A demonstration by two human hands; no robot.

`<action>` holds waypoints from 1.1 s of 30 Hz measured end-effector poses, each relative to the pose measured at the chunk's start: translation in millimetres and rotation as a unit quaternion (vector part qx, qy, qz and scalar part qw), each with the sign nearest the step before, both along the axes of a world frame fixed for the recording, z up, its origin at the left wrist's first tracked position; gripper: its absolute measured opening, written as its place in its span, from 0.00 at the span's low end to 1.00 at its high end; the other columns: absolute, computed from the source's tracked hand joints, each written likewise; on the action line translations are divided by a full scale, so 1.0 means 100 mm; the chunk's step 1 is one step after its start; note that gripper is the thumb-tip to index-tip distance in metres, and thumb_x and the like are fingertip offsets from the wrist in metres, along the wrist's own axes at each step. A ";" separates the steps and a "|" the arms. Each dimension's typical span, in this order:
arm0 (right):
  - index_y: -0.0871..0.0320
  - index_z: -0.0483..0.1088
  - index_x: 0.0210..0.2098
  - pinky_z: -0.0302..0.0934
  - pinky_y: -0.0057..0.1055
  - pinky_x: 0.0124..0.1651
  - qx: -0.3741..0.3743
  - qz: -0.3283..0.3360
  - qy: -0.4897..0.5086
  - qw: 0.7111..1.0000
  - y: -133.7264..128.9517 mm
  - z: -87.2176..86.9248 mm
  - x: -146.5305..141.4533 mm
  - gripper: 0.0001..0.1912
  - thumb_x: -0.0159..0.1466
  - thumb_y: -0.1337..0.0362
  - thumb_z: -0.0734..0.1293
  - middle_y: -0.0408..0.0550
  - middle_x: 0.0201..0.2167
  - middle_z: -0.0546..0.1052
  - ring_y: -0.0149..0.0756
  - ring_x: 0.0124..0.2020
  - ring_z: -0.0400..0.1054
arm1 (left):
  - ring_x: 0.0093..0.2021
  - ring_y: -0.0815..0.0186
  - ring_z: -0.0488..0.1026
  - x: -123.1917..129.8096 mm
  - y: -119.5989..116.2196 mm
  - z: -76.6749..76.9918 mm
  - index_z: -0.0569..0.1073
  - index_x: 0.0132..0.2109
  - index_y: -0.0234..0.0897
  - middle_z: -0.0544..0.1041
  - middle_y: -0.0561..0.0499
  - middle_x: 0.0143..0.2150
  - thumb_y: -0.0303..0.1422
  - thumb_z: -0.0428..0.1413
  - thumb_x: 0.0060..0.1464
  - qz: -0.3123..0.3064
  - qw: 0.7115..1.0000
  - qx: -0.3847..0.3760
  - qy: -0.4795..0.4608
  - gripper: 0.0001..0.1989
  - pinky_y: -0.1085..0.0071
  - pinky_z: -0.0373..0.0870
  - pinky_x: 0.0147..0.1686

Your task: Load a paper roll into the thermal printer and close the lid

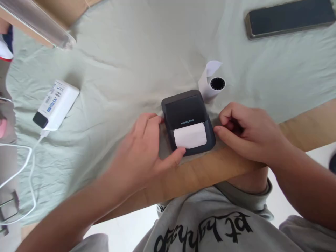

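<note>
- Right, widest first: a pale green, wrinkled fabric cloth [126, 70] spreads across the work surface, everything else sitting on it or around it.
- Along its near side runs a brown, wood-look edge strip [196, 175], with the wearer's grey shirt with black lettering [199, 227] just this side of it.
- Up in the far left corner, a brown cardboard piece [65, 10] with a long, clear plastic piece [39, 21] beside it.
- Over at far right, a long, dark, flat-topped rectangular object [291, 21], well apart from both hands.
- Now the left hand [143, 150]: thumb and fingers spread apart, thumb at the front left corner, fingers along the left side of the printer.
- And the right hand [252, 134], loosely curled, thumb and forefinger slightly apart, thumb tip right by the other side; whether it touches, I can't tell.
- Between them sits the black, rounded-square label printer [183, 108], flat on the cloth near the strip.
- Away left, a white block with a black end and printed label [59, 108], a thin white cable [33, 164] at its near end.
- Just behind the printer's far right corner, a white paper roll with a black core [206, 87] stands, loose end curling up.
- Smallest, a torn-edged white paper piece [191, 135] on the printer's front, left thumb at its corner.
</note>
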State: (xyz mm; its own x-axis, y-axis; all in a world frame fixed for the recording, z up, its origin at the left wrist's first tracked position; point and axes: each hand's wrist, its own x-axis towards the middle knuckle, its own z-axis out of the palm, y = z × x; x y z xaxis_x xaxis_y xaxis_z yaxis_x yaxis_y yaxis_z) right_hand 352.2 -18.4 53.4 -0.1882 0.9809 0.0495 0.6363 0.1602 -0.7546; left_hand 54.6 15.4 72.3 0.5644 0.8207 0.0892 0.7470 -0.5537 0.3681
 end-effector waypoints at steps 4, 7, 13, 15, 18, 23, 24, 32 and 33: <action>0.52 0.66 0.39 0.52 0.35 0.29 -0.021 0.054 0.006 0.998 0.03 -0.01 0.07 0.07 0.73 0.58 0.65 0.38 0.22 0.71 0.31 0.21 0.61 | 0.75 0.31 0.83 -0.05 -0.15 -0.31 0.64 0.83 0.26 0.80 0.20 0.75 0.64 0.60 0.77 -0.069 0.996 0.044 0.028 0.50 0.40 0.86 0.70; 0.52 0.68 0.40 0.59 0.37 0.29 -0.068 0.126 -0.012 0.990 0.15 0.02 0.14 0.06 0.75 0.59 0.65 0.42 0.27 0.78 0.35 0.25 0.69 | 0.75 0.29 0.83 -0.10 -0.19 -0.47 0.56 0.88 0.21 0.78 0.15 0.78 0.69 0.55 0.80 -0.084 0.992 0.091 0.034 0.57 0.41 0.86 0.71; 0.50 0.60 0.37 0.55 0.36 0.23 -0.065 0.195 -0.014 0.979 0.39 0.05 0.17 0.08 0.65 0.66 0.66 0.37 0.22 0.71 0.33 0.20 0.63 | 0.77 0.31 0.84 -0.10 -0.20 -0.51 0.53 0.90 0.16 0.77 0.12 0.79 0.68 0.48 0.84 -0.088 0.983 0.160 0.037 0.57 0.45 0.86 0.71; 0.50 0.59 0.37 0.54 0.36 0.22 -0.062 0.202 -0.005 0.977 0.41 0.03 0.16 0.09 0.66 0.66 0.66 0.37 0.22 0.70 0.32 0.20 0.62 | 0.76 0.31 0.85 -0.09 -0.19 -0.49 0.54 0.89 0.14 0.78 0.11 0.77 0.67 0.48 0.85 -0.094 0.979 0.178 0.034 0.57 0.46 0.87 0.68; 0.50 0.58 0.37 0.52 0.37 0.22 -0.058 0.201 -0.004 0.978 0.42 0.02 0.15 0.10 0.66 0.67 0.66 0.37 0.22 0.69 0.31 0.20 0.60 | 0.73 0.31 0.87 -0.09 -0.17 -0.47 0.57 0.88 0.11 0.80 0.10 0.75 0.64 0.51 0.85 -0.096 0.978 0.184 0.024 0.55 0.46 0.89 0.65; 0.50 0.59 0.36 0.52 0.35 0.22 -0.057 0.198 0.003 0.978 0.40 0.00 0.14 0.11 0.64 0.68 0.67 0.36 0.21 0.69 0.30 0.19 0.60 | 0.74 0.34 0.87 -0.09 -0.16 -0.47 0.56 0.91 0.23 0.82 0.18 0.77 0.62 0.56 0.85 -0.093 0.985 0.146 0.012 0.52 0.46 0.91 0.63; 0.50 0.59 0.36 0.52 0.34 0.22 -0.055 0.195 0.005 0.979 0.40 0.00 0.15 0.11 0.63 0.69 0.68 0.36 0.21 0.69 0.30 0.19 0.60 | 0.74 0.34 0.87 -0.09 -0.16 -0.48 0.55 0.91 0.23 0.81 0.18 0.77 0.62 0.56 0.84 -0.094 0.985 0.145 0.011 0.52 0.46 0.90 0.63; 0.50 0.61 0.41 0.58 0.31 0.22 -0.062 0.095 0.040 0.993 0.28 0.16 0.12 0.13 0.76 0.56 0.69 0.37 0.26 0.73 0.28 0.22 0.64 | 0.82 0.28 0.79 -0.15 -0.16 -0.52 0.44 0.92 0.22 0.73 0.14 0.83 0.65 0.47 0.84 -0.092 0.993 0.073 -0.031 0.56 0.37 0.85 0.73; 0.50 0.60 0.41 0.57 0.31 0.23 -0.050 0.078 0.036 0.995 0.28 0.19 0.10 0.16 0.77 0.54 0.71 0.37 0.27 0.73 0.27 0.22 0.64 | 0.83 0.27 0.77 -0.16 -0.15 -0.51 0.43 0.93 0.24 0.72 0.14 0.84 0.64 0.46 0.84 -0.095 0.993 0.059 -0.035 0.55 0.36 0.84 0.75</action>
